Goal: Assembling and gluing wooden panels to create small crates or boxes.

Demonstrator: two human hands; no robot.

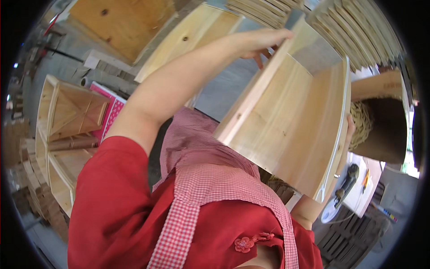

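Observation:
A pale wooden box, with raised side boards and an open front, is lifted and tilted in front of my chest. My left hand is closed over the far end of its left side board, fingers curling down the outer face. On the opposite side, my right hand grips the right side board from outside; most of that hand is hidden behind the wood. A thin white strip runs along the right board's edge and dangles at its near end.
Stacked boards stand at the far right. Below them is a brown carton with straw-like shreds. A dark hand tool lies on a white surface. Wooden shelving is at left, wooden panels at far left.

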